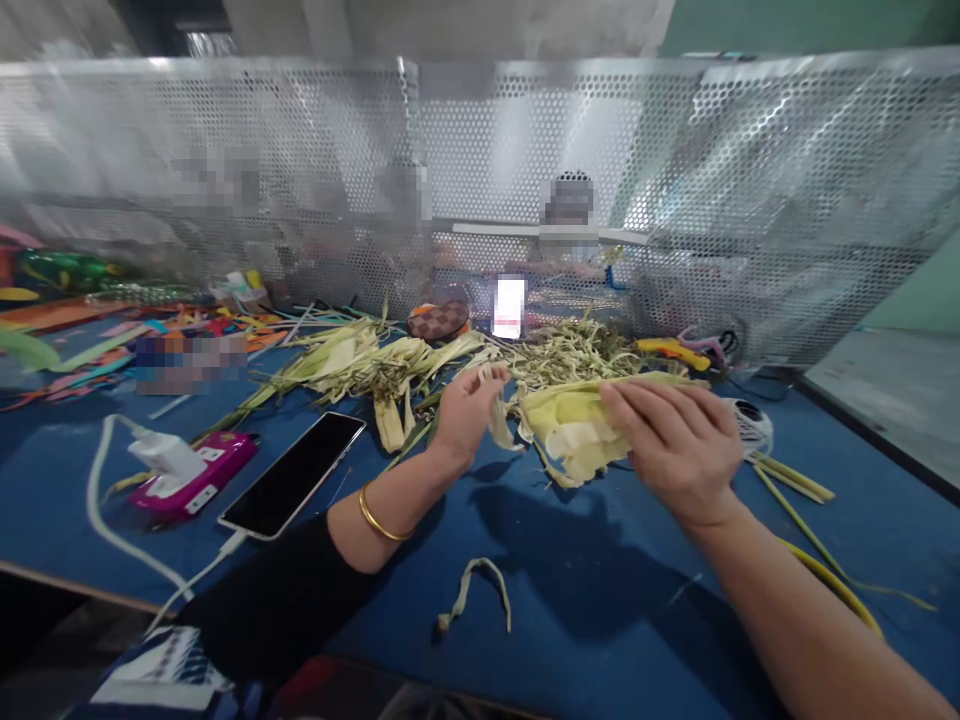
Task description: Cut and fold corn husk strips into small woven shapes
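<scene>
Over the blue desk (420, 625), my L hand (465, 408) pinches a pale curled strip (498, 422) btwn thumb & fingers; my R hand (679, 445) pinches the edge of a wide yellowish husk (571, 412) just beside it (can't tell if the two are joined). Behind sits a heap of shreds (585, 352), w/ a husk bundle (346, 352) to its L. One loose strip (460, 598) lies nearer me; the phone (296, 475), screen dark, lies by my L forearm.
</scene>
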Demonstrator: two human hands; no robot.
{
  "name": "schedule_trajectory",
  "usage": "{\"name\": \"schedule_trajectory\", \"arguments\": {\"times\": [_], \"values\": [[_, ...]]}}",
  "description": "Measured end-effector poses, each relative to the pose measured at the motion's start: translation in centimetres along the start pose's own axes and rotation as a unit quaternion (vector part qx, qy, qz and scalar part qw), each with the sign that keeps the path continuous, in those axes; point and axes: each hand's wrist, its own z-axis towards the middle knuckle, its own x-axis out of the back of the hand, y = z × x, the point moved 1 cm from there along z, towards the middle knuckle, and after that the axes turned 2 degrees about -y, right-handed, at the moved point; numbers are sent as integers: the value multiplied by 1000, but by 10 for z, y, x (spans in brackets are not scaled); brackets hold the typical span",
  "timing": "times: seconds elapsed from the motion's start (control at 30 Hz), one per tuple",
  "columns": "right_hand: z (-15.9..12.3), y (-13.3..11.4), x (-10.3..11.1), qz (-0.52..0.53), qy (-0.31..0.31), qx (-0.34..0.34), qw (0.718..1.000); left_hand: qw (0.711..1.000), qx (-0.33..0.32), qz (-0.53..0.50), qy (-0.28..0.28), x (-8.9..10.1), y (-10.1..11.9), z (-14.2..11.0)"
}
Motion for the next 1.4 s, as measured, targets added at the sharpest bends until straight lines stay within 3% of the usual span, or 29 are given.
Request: {"name": "schedule_trajectory", "arguments": {"times": [0.17,0.23,0.3,0.37,0.4,0.43,0.47,0.53,0.6,0.63,0.7,0.8,0.93,1.1,1.2,1.33,1.4], "values": [[-7,-9,-10,20,6,33,999,975,149,-33,-162,-10,6,-17],[-8,-13,-12,34,-14,44,998,960,191,-46,-197,-12,3,-20],[-7,-14,-15,49,-37,9,998,961,199,-76,-178,-12,-1,-20],[-6,-12,-19,88,-35,-112,989,974,163,-112,-110,-11,-4,-18],[-5,-10,-21,127,-26,-201,971,979,140,-126,-73,-11,-6,-17],[-5,-9,-23,185,-17,-297,937,982,122,-138,-40,-11,-7,-16],[-5,-9,-25,260,-17,-390,883,983,113,-147,-18,-12,-9,-15],[-4,-14,-29,433,-54,-533,725,982,112,-154,1,-14,-12,-16],[-1,-26,-31,571,-109,-592,557,982,115,-149,5,-16,-16,-18],[0,-32,-31,616,-132,-598,496,982,117,-146,2,-17,-18,-19],[3,-41,-30,653,-134,-606,434,982,131,-139,-14,-19,-20,-22],[2,-45,-30,654,-118,-625,410,983,145,-97,-55,-20,-20,-26],[-1,-43,-31,670,-167,-609,390,991,97,-14,-87,-20,-15,-26],[4,-44,-29,703,-159,-615,319,975,150,-150,-63,-23,-18,-24],[5,-40,-28,718,-164,-613,286,950,217,-202,-99,-24,-18,-24],[0,-39,-29,714,-217,-592,305,952,212,-166,-142,-23,-15,-25],[-2,-43,-30,707,-261,-572,323,967,175,-134,-125,-22,-14,-26]]}}
